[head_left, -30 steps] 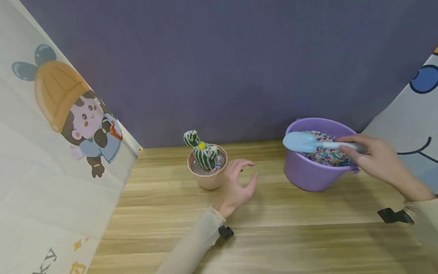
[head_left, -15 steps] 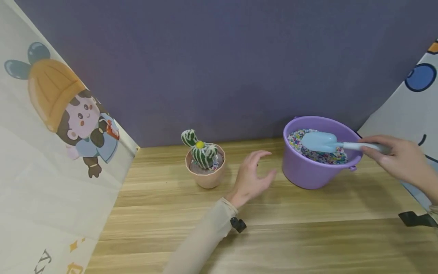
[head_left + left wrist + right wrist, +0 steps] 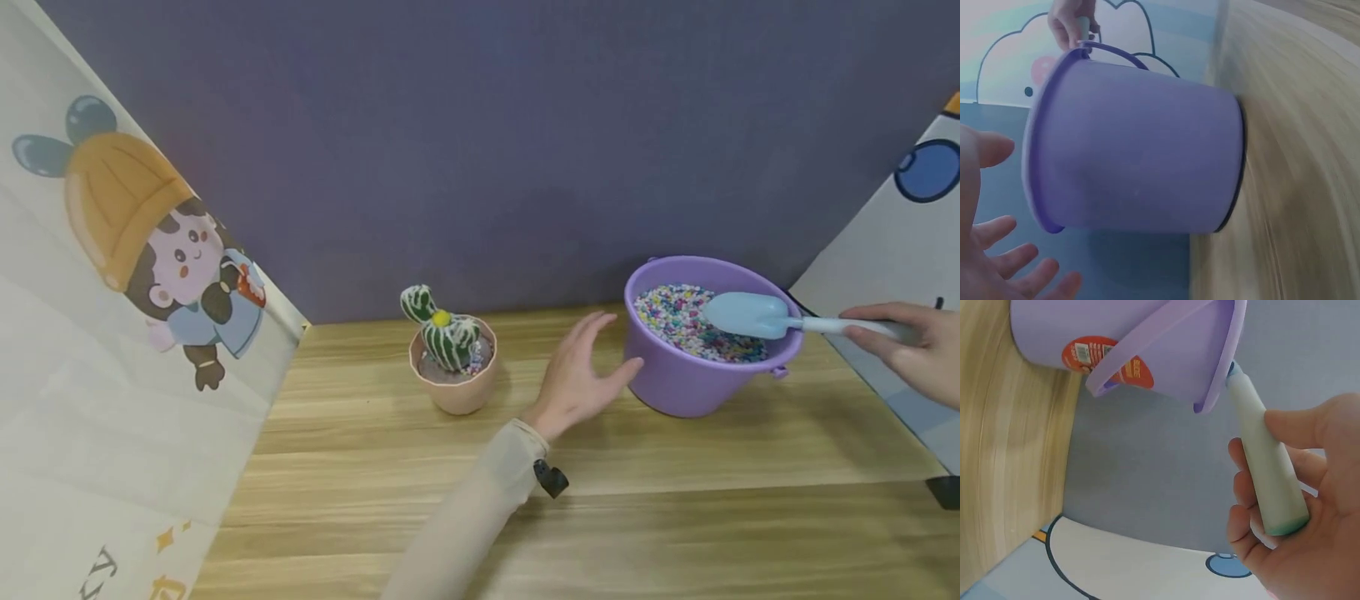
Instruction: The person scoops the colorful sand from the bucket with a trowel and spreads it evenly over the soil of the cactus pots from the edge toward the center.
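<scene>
My right hand point(image 3: 918, 346) grips the pale handle of a light blue toy shovel point(image 3: 750, 317), whose blade lies over the right part of a purple bucket point(image 3: 675, 387). Small multicoloured beads point(image 3: 675, 321) fill much of the bucket. In the right wrist view the thumb and fingers wrap the shovel handle point(image 3: 1269, 462). My left hand point(image 3: 581, 379) is just left of the bucket, thumb and fingers spread and nothing between them. Its fingers point(image 3: 997, 231) point toward the bucket's rim in the left wrist view.
A pink pot point(image 3: 457, 396) with a green-and-white striped cactus point(image 3: 450, 342) stands left of my left hand on the wooden table point(image 3: 345, 467). Behind runs a dark blue-grey wall point(image 3: 480, 167). Panels with cartoon prints flank both sides. The bucket's handle point(image 3: 1141, 340) hangs down its side.
My left hand has moved right, from beside the cactus pot to beside the bucket. My right hand has drawn the shovel to the right, its blade moving from the bucket's left rim toward the right.
</scene>
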### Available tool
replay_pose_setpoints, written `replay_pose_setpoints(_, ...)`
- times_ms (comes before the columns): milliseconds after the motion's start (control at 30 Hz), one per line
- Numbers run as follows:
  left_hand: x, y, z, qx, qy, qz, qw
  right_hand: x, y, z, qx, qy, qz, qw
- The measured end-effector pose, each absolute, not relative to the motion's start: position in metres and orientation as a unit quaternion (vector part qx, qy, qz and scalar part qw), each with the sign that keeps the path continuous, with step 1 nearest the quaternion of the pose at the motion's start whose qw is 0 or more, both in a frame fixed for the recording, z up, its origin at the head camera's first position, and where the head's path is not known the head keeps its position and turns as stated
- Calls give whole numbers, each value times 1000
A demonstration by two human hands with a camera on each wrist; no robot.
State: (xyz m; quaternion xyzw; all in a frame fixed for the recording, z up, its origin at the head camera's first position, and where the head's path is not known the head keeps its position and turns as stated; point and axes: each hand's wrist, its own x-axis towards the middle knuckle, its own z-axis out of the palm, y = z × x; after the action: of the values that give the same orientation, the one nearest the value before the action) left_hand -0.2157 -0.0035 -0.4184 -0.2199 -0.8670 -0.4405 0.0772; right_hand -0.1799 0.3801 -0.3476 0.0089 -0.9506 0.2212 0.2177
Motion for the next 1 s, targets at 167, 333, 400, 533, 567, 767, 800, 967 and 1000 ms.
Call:
replay_pose_setpoints(167,-219,6,-422,-223,-872,-432,67,-178,385,-349,19,-946,229,227)
replay_pose_setpoints(333,-218,14,-421,-249,-865,-432,63,-177,396,-347,27,-930,263,256)
replay_pose_setpoints(400,-217,17,-419,-261,-863,-428,71,-176,399,-345,26,-929,262,262)
replay_pose_setpoints(533,-218,21,-418,-272,-864,-414,88,-174,400,-342,29,-928,255,269)
replay_pose_setpoints(567,-219,21,-418,-271,-864,-414,92,-174,400,-341,30,-929,253,268)
replay_pose_setpoints(767,-221,24,-417,-257,-865,-419,105,-176,391,-336,43,-942,239,233)
replay_pose_setpoints(800,-222,24,-416,-253,-866,-419,104,-177,389,-335,45,-943,237,228)
replay_pose_setpoints(967,-222,27,-409,-240,-875,-410,94,-181,380,-330,41,-959,180,217)
replay_pose_setpoints(1000,-223,27,-409,-238,-876,-409,93,-182,378,-330,39,-961,170,216)
